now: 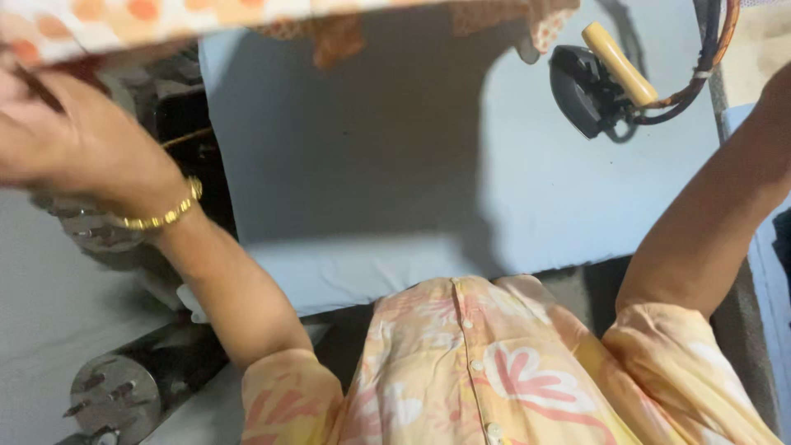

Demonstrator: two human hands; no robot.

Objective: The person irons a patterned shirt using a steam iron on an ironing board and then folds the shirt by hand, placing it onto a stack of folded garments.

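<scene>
Fabric: orange-dotted cloth [165,16] lifted along top edge, clear of counter [371,165].
Left hand [74,140]: fingers grasping cloth.
Right hand: out of frame.
Iron [589,86]: parked upper right, aside.

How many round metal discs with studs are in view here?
2, both left of the blue-grey pad: one studded disc at the bottom left, another just below the left hand, partly covered by the wrist. More may be hidden.
</scene>
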